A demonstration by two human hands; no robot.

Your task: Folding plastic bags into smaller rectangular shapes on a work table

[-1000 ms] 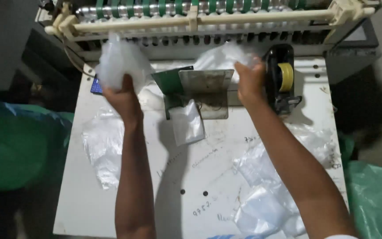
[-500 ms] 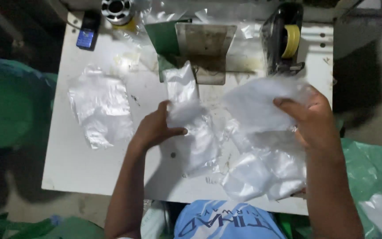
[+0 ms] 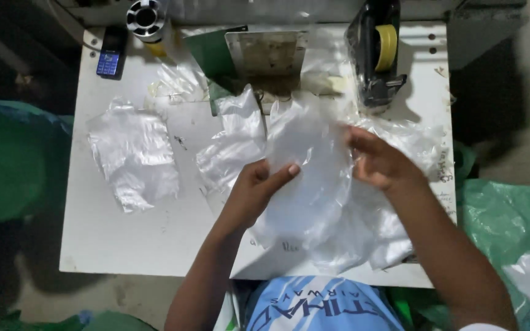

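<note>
Left hand (image 3: 254, 191) and right hand (image 3: 380, 164) each pinch an edge of the clear thin plastic bag (image 3: 311, 178), held above the white worktable (image 3: 124, 239) (centre-front). Step, prob.: separating the bag; next needs steady grip w/ both hands.

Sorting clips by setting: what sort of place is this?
Probably a small packing workbench: both hands hold a clear plastic bag over a white table, with a tape dispenser and more bags.
</note>
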